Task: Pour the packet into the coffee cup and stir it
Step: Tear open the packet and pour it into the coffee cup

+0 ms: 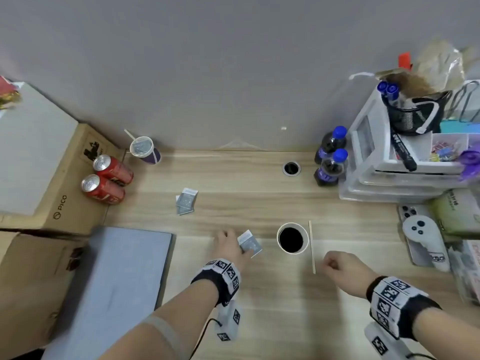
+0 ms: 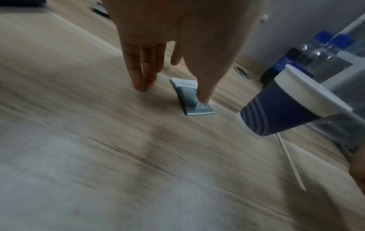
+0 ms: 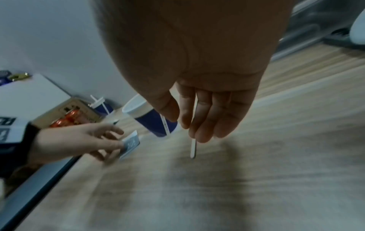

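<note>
A small grey packet [image 1: 249, 242] lies on the wooden table just left of the coffee cup [image 1: 292, 239]. The cup is a blue paper one with a white rim, upright and full of dark coffee. My left hand [image 1: 233, 242] is over the packet's left side. Its thumb tip [image 2: 203, 100] presses on the packet [image 2: 186, 93], and its straight fingers [image 2: 140, 82] touch the table beside it. A wooden stir stick [image 1: 311, 248] lies flat just right of the cup. My right hand [image 1: 330, 265] hovers at the stick's near end, fingers [image 3: 199, 125] loosely curled and holding nothing.
Spare packets [image 1: 185, 201] lie further back. Two red cans [image 1: 106, 178] and a cup with a straw [image 1: 144, 150] stand back left, two bottles [image 1: 330, 162] and white plastic trays [image 1: 389, 183] back right. A grey pad [image 1: 117, 281] lies left, a white controller [image 1: 423, 237] right.
</note>
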Available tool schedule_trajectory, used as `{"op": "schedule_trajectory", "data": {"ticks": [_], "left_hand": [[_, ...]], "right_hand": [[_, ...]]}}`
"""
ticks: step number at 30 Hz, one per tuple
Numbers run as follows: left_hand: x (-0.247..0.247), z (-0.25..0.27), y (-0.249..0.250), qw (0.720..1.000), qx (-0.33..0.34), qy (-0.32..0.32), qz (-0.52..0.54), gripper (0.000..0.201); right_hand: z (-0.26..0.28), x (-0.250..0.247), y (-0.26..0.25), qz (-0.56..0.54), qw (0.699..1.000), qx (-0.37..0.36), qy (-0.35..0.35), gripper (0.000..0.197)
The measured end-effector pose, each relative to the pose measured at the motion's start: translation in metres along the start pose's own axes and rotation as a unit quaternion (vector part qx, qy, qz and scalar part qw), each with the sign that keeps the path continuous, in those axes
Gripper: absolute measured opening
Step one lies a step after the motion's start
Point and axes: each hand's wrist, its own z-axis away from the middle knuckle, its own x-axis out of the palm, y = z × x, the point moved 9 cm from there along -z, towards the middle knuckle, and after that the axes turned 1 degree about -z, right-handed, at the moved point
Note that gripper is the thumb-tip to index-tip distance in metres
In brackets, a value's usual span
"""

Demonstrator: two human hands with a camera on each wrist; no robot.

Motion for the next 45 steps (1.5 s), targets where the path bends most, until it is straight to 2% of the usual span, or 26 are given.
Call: {"op": "schedule_trajectory", "data": {"ticks": [5, 8, 11, 13, 16, 19, 22, 26, 29, 32, 35, 38, 40, 45], "left_hand": [[0.006, -0.013, 0.0, 0.999, 0.006, 0.008, -0.035, 0.059], [0.007, -0.019, 0.001, 0.999, 0.012, -0.009, -0.031, 0.052], [0.009, -0.018, 0.006, 0.997, 0.03, -0.065, 0.027, 0.029], [0.003, -0.01, 0.013, 0.993, 0.06, -0.076, 0.068, 0.02], [-0.03, 0.003, 0.023, 0.988, 0.096, -0.035, 0.116, 0.016], [-0.075, 0.017, 0.045, 0.979, 0.152, 0.009, 0.134, 0.016], [-0.103, 0.029, 0.075, 0.964, 0.214, 0.02, 0.157, 0.03], [-0.105, 0.043, 0.116, 0.946, 0.28, -0.029, 0.162, 0.026], [-0.1, 0.045, 0.123, 0.944, 0.28, -0.034, 0.173, 0.035], [-0.096, 0.045, 0.113, 0.943, 0.253, -0.032, 0.214, 0.011], [-0.094, 0.049, 0.105, 0.937, 0.246, -0.045, 0.244, 0.026], [-0.099, 0.054, 0.102, 0.944, 0.239, -0.037, 0.223, 0.049], [-0.104, 0.056, 0.101, 0.946, 0.234, -0.032, 0.222, 0.063], [-0.114, 0.058, 0.106, 0.947, 0.237, -0.006, 0.217, 0.078]], "right_hand": [[-0.005, 0.024, 0.006, 0.011, 0.997, 0.011, -0.081, 0.012], [-0.014, 0.011, -0.001, 0.0, 0.998, 0.002, -0.058, 0.012], [-0.019, -0.007, -0.008, 0.003, 0.999, 0.002, -0.035, 0.011], [-0.019, -0.027, -0.017, -0.006, 1.0, -0.009, -0.006, 0.012], [-0.02, -0.062, -0.038, -0.046, 0.996, -0.044, 0.063, 0.018], [-0.017, -0.088, -0.068, -0.123, 0.982, -0.093, 0.111, 0.015], [-0.013, -0.093, -0.115, -0.157, 0.971, -0.156, 0.093, 0.008], [-0.007, -0.075, -0.172, -0.147, 0.962, -0.226, 0.037, 0.019], [-0.003, -0.072, -0.181, -0.148, 0.96, -0.229, 0.056, 0.004], [0.002, -0.077, -0.179, -0.157, 0.959, -0.226, 0.072, 0.007], [0.005, -0.086, -0.169, -0.243, 0.948, -0.194, 0.061, 0.007], [0.002, -0.104, -0.156, -0.206, 0.961, -0.143, 0.119, 0.009], [0.0, -0.107, -0.153, -0.234, 0.959, -0.122, 0.106, 0.009], [0.003, -0.113, -0.16, -0.186, 0.968, -0.124, 0.115, 0.012]]}}
